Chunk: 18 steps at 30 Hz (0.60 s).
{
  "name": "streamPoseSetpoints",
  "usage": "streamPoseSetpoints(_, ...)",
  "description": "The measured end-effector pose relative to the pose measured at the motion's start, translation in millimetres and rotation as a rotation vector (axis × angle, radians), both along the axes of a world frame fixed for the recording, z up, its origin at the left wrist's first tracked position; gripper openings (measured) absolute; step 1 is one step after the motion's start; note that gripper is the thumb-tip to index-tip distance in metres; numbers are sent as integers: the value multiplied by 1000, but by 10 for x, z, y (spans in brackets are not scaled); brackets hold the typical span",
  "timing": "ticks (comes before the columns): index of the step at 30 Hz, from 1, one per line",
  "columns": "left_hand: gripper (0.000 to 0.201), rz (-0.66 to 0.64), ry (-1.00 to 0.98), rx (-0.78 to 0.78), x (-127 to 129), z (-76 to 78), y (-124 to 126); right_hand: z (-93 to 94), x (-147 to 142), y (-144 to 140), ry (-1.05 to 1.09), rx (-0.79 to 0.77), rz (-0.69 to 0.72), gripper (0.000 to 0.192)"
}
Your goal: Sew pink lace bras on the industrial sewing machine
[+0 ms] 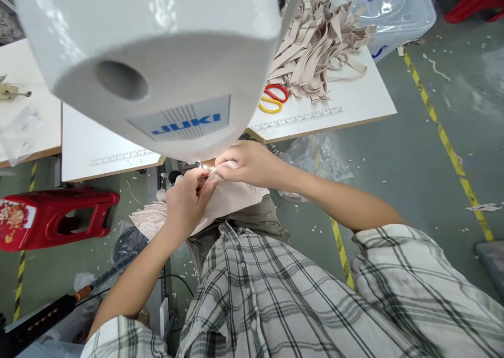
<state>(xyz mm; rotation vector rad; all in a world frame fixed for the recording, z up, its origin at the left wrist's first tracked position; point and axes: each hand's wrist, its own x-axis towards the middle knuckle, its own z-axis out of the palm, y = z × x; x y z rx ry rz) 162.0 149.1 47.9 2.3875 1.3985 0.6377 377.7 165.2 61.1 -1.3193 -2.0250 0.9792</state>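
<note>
Pale pink fabric [228, 198] drapes over my lap, its upper edge pinched up between both hands. My left hand [189, 195] is closed on that edge with thumb and fingertips. Close beside it, my right hand [244, 164] grips the same edge, fingers curled round a folded bit of cloth. Both hands sit right under the front of a white JUKI sewing machine [169, 80], whose head hides the needle area. A stack of pale pieces with a lacy pattern [151, 216] lies left of my left hand.
On the white table [370, 95] lie a heap of beige fabric strips [315, 48] and red-and-yellow-handled scissors [273, 98]. A clear plastic bin [397, 11] stands behind at right. A red stool [59, 216] is on the left; crumpled plastic [315, 161] lies on the floor.
</note>
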Motion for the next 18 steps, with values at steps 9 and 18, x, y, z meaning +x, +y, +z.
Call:
streamPoseSetpoints(9, 40, -332, 237, 513, -321, -244, 237, 267, -51, 77, -169, -43, 59, 25)
streamPoseSetpoints(18, 39, -296, 393, 391, -209, -29, 194, -343, -73, -237, -219, 566, -262, 25)
